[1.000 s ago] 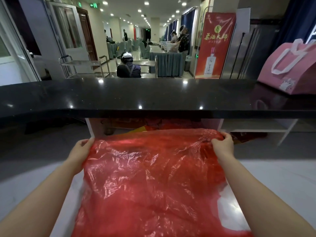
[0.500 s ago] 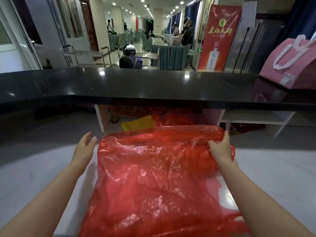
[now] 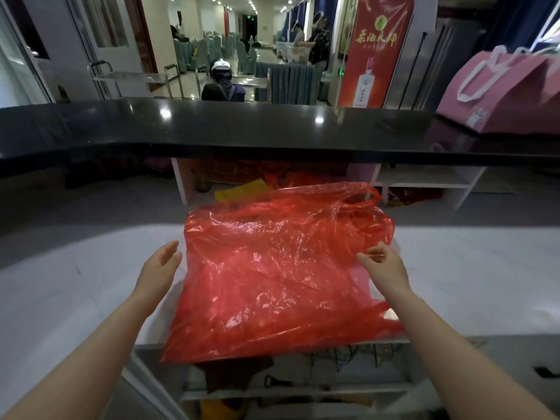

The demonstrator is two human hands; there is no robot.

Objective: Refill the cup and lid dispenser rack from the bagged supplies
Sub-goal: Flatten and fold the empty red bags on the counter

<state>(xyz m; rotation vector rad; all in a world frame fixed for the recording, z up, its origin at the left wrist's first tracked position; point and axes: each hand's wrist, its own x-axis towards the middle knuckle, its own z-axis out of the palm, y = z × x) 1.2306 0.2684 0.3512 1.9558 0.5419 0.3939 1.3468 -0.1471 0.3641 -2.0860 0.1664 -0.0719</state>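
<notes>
A large translucent red plastic bag (image 3: 272, 268) lies spread flat on the white work counter (image 3: 75, 283), its handles toward the far right and its near edge hanging over the counter's front. My left hand (image 3: 159, 266) is just off the bag's left edge, fingers straight and apart, holding nothing. My right hand (image 3: 383, 265) hovers at the bag's right side with fingers loosely spread, touching or nearly touching the plastic without a clear grip. What is inside the bag cannot be made out. No cup or lid rack is in view.
A raised black countertop (image 3: 242, 128) runs across behind the work counter, with a pink gift bag (image 3: 500, 92) on its right end. Cubbies below it hold red and yellow bags (image 3: 242, 189). An open drawer (image 3: 288, 383) with a bottle opener sits under the counter's front edge.
Both hands have let go of the bag's far corners and pulled back toward me. The bag now lies on the counter, and the view has tilted down to show the drawer.
</notes>
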